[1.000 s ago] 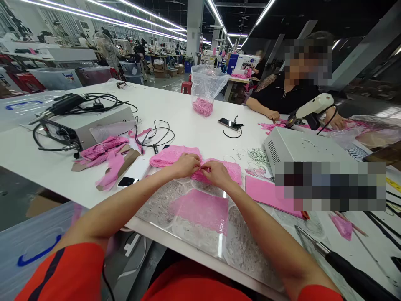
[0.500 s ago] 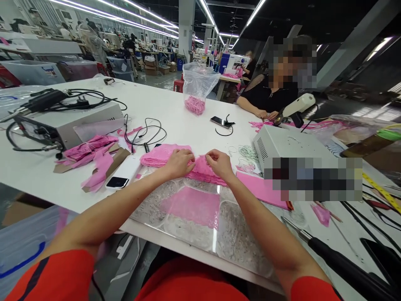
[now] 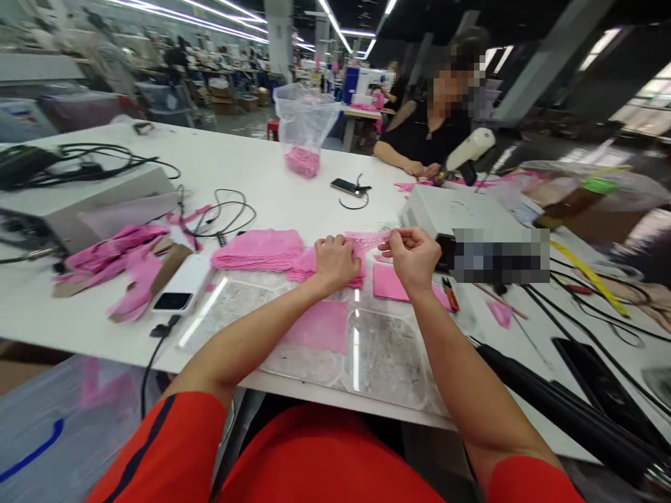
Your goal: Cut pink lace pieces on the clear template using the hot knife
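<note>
My right hand (image 3: 416, 257) pinches the edge of a thin pink fabric piece (image 3: 367, 239), raised and drawn out to the right. My left hand (image 3: 337, 261) bears down with curled fingers on the right-hand stack of pink fabric (image 3: 301, 266), gripping it; its fingertips are partly hidden. Beside it on the left lies another layered pink fabric stack (image 3: 256, 248). A single flat pink fabric sheet (image 3: 321, 327) rests on the clear patterned mat (image 3: 388, 360) in front of me. Near my right wrist lies a folded pink piece (image 3: 388, 281).
A grey box machine (image 3: 427, 209) stands to the right, and another metal box (image 3: 131, 199) to the left. A black-handled tool (image 3: 550, 398) lies near right. A white power bank (image 3: 183, 283) sits left. Across the table a person (image 3: 427, 133) works beside a plastic bag (image 3: 304, 126).
My right hand has moved right, pulling a thin pink fabric piece out from the stack. My left hand has shifted right onto the stack. The whole view has turned slightly right.
</note>
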The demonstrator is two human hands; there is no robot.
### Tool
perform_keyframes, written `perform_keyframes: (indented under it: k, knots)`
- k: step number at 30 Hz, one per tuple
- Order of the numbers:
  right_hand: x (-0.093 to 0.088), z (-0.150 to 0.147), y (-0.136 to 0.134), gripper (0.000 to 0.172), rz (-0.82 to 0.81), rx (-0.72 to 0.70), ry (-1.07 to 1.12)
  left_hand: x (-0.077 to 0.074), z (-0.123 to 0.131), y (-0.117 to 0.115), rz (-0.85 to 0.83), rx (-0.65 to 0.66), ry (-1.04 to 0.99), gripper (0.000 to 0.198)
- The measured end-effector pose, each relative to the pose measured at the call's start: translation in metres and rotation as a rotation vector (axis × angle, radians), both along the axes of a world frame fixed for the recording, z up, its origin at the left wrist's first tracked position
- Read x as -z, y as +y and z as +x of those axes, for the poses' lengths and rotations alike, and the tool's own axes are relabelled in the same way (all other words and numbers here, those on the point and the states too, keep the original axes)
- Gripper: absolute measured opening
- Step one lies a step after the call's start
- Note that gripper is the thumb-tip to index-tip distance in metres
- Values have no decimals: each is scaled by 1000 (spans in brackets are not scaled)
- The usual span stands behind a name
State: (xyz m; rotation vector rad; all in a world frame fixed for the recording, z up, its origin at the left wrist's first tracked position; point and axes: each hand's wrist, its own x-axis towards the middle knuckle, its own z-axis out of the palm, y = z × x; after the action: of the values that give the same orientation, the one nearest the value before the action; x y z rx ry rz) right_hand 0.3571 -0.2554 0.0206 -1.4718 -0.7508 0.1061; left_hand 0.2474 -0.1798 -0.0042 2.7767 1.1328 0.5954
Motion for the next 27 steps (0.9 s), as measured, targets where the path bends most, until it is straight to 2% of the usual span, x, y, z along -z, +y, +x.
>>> perform_keyframes:
  k: [3,6,10,13,17,21,24,27]
  knots:
    - [10,16,-58,22,-72,163,-45,2,-6,-14,76,208,13,18]
    - [36,15,-122,20,-352,250,-177,14,-24,-35,125,436,61,11]
    - [67,-3,-179,19,-581,196,-405,31,-50,-57,263,790,162,10]
    - [77,-10,-200,16,-749,167,-488,33,-61,-64,205,946,230,9]
    - [82,-7,-217,13,-949,197,-555,22,-61,-63,-64,1015,258,15]
    - [78,-4,-217,10,-936,200,-601,11,-46,-57,-325,995,270,25]
    - [76,-1,-208,9,-886,138,-649,7,-32,-53,-371,903,286,28]
    - [78,3,-204,7,-937,119,-724,6,-24,-50,-344,871,319,21]
